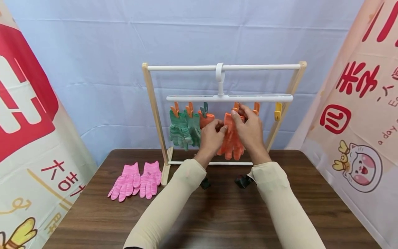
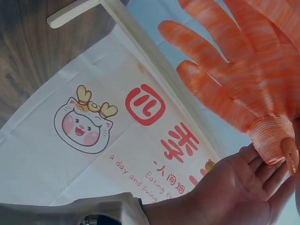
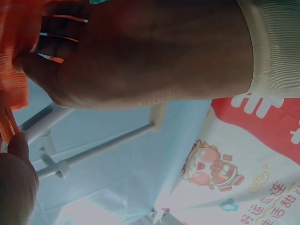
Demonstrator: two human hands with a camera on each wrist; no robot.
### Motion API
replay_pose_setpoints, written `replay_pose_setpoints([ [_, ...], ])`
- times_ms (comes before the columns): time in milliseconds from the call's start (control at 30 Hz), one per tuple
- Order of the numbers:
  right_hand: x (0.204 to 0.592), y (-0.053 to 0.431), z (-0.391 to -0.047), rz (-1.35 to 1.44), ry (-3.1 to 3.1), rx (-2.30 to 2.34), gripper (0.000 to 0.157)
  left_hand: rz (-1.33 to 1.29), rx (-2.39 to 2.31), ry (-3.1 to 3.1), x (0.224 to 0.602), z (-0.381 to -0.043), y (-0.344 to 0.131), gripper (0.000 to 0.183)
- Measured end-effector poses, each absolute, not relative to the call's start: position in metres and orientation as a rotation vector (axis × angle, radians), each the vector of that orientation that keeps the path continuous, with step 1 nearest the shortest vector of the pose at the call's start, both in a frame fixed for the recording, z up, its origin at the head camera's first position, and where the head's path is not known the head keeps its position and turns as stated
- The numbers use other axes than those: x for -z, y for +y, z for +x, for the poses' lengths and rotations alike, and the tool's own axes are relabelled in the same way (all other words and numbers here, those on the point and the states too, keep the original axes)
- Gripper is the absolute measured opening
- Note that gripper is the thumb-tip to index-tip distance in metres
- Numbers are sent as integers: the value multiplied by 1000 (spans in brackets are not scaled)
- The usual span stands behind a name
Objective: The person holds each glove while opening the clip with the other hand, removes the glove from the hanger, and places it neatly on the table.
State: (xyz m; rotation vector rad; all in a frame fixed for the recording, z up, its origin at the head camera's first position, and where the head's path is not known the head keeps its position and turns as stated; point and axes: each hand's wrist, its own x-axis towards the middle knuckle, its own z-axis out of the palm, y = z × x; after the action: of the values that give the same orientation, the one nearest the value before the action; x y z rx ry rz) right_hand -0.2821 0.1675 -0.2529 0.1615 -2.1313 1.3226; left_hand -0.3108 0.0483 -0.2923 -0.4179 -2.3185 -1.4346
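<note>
An orange knit glove (image 1: 229,138) hangs fingers down under the white hanger (image 1: 255,98). My left hand (image 1: 212,140) holds its left edge, thumb in front and fingers partly behind, as the left hand (image 3: 70,51) shows in the right wrist view. At the cuff, my right hand (image 1: 251,131) pinches an orange clothespin (image 1: 236,106); the clothespin (image 2: 290,155) sits on the cuff in the left wrist view. Behind my left hand, another orange glove (image 1: 206,119) hangs from a dark green clothespin (image 1: 204,109), partly hidden.
Two green gloves (image 1: 179,129) hang at left from orange clothespins (image 1: 174,109). To the right are an orange clothespin (image 1: 256,108) and a yellow clothespin (image 1: 278,111). The wooden rack (image 1: 153,110) stands on a brown table (image 1: 311,193). Pink gloves (image 1: 125,181) lie left of it.
</note>
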Motion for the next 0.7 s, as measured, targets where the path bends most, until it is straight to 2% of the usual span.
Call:
replay_pose_setpoints([
  [167, 251, 163, -284, 155, -2101, -1335, 48, -404, 1430, -2323, 291, -309, 46, 10],
  [500, 252, 162, -288, 192, -1957, -1357, 29, -409, 1445, -2342, 290, -304, 43, 8],
  [700, 251, 162, -289, 186, -1925, -1397, 26, -470, 1456, -2335, 294, -299, 39, 11],
])
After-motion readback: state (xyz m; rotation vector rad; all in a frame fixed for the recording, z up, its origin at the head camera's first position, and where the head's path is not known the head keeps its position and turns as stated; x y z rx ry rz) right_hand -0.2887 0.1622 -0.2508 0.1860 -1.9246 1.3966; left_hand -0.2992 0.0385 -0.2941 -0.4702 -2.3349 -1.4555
